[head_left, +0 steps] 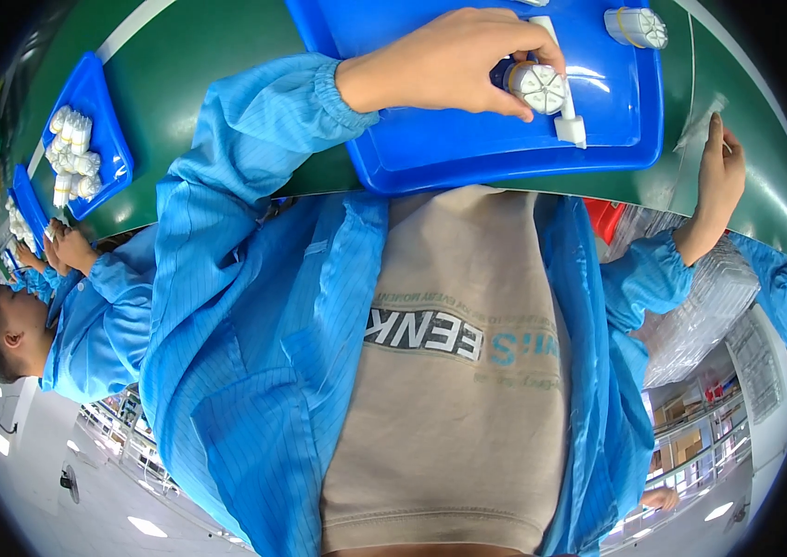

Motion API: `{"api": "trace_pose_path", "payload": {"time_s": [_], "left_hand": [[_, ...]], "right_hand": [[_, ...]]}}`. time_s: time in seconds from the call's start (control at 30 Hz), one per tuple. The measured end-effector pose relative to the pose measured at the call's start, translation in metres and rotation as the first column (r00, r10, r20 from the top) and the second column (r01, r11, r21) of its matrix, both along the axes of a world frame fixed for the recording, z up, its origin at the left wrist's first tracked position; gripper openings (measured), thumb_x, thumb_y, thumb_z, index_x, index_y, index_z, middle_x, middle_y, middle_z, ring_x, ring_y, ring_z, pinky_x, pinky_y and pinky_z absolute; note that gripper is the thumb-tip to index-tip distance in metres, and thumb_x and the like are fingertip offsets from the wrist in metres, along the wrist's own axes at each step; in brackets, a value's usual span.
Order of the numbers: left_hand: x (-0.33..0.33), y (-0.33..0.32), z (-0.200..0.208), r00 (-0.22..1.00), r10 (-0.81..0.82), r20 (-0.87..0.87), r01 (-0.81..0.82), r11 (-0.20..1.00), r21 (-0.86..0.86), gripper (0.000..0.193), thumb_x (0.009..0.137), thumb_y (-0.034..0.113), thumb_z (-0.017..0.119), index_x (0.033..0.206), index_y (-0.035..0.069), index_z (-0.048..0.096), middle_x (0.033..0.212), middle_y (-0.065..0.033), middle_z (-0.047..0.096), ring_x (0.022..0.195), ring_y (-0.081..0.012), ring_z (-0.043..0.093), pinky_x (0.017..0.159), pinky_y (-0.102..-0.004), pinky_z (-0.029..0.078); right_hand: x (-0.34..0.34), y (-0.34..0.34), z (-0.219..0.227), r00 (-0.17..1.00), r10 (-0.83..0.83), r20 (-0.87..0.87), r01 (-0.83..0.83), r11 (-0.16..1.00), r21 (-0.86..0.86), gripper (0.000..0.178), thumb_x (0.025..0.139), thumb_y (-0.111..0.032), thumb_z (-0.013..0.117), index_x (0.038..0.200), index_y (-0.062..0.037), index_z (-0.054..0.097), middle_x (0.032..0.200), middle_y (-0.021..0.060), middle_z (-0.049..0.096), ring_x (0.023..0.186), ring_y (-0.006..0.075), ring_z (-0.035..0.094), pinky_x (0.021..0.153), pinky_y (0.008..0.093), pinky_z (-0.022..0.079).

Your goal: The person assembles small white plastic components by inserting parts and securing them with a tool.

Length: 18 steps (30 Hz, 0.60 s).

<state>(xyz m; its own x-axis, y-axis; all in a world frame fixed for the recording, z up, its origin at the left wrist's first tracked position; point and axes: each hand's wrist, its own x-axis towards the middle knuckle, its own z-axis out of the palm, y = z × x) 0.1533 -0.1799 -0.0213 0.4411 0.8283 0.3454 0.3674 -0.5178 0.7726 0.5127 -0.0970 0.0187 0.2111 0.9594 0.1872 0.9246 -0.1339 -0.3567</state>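
Note:
My left hand [458,65] is closed round a bundle of white tubes [540,88], held above a blue tray [505,169]. The bundle's round end shows several wedge-shaped pieces packed in a ring. Beneath it, a long white plastic piece [572,130] with a blocky end lies in the tray. At the tray's far right rests another bundle [637,28] with a yellowish band round it. To the right of the tray, my right hand [723,172] reaches over the green table, fingers stretched and apart. One fingertip touches a thin clear plastic bag [698,125].
On the left, a second blue tray [118,153] holds several banded white bundles [71,153]. A co-worker [87,316] in blue handles pieces beside it. Plastic-wrapped stacked goods [700,306] stand below the table's right edge, near a red item [603,218].

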Motion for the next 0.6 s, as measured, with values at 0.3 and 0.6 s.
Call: {"api": "trace_pose_path", "payload": {"time_s": [0.3, 0.6], "left_hand": [[-0.01, 0.002, 0.013, 0.986, -0.148, 0.074, 0.16, 0.967, -0.198, 0.045, 0.078, 0.008, 0.077, 0.122, 0.014, 0.067, 0.115, -0.0125, 0.07, 0.106, -0.0308, 0.066, 0.093, -0.0421, 0.054], [-0.008, 0.0, 0.016, 0.99, -0.137, 0.042, 0.138, 0.99, -0.008, 0.044, 0.077, 0.011, 0.078, 0.118, 0.008, 0.066, 0.106, -0.0106, 0.067, 0.111, -0.0316, 0.061, 0.096, -0.0391, 0.051]], "right_hand": [[-0.128, -0.076, 0.025, 0.694, 0.526, -0.491, -0.655, 0.745, -0.126, 0.032, 0.092, -0.017, 0.071, 0.119, -0.0027, 0.063, 0.091, 0.0154, 0.069, 0.08, 0.0235, 0.067, 0.074, 0.0337, 0.054], [-0.123, -0.056, 0.01, 0.593, 0.255, -0.764, -0.562, 0.81, -0.165, 0.025, 0.096, -0.013, 0.064, 0.117, 0.0013, 0.061, 0.078, 0.0051, 0.062, 0.065, 0.0109, 0.057, 0.065, 0.0287, 0.051]]}}
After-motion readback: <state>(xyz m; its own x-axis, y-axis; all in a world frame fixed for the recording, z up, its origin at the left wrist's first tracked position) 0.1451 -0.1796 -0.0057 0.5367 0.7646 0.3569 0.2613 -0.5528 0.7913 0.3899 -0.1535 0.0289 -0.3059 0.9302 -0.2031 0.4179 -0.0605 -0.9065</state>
